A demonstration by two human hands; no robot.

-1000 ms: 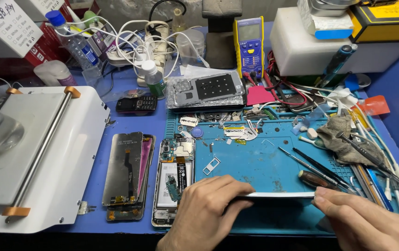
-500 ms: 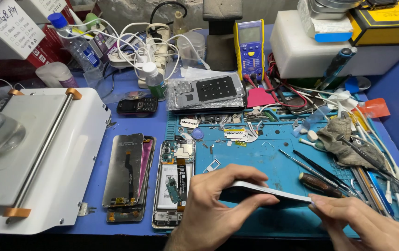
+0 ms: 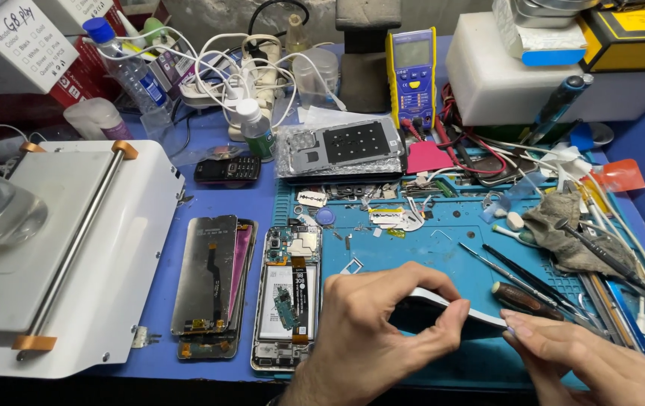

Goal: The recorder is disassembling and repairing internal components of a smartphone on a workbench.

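Item: white phone back cover (image 3: 443, 304), pinched in my left hand (image 3: 371, 331), far corner gripped by my right hand (image 3: 585, 361); opened phone (image 3: 289, 297) just beside, on blue mat (image 3: 413, 248).

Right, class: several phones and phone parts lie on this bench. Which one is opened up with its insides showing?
The opened phone, just left of the left hand: its board and battery show. The small keypad phone is closed, and the screen panels beside it are bare panels.
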